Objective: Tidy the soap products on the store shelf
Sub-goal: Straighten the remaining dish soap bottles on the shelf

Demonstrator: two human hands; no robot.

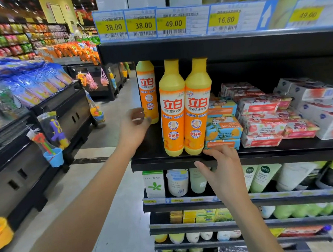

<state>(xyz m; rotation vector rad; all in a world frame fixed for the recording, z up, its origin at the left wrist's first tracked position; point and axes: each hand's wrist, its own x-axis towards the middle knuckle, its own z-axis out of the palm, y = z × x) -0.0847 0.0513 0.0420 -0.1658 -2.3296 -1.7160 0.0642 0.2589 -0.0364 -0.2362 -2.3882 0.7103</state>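
Shelf (pixel 279 157) with three orange detergent bottles (pixel 173 110) beside stacked soap boxes (pixel 222 130)

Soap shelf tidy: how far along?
Done: two front bottles stand upright, side by side at the shelf lip, labels forward. In hand: left hand is at the third bottle, set further back; grip unclear. Right hand hangs open by the shelf lip under the blue soap boxes. Left: the red soap boxes lie skewed in a loose pile.

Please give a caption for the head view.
Left hand by the back bottle, right hand at the shelf edge below soap boxes.
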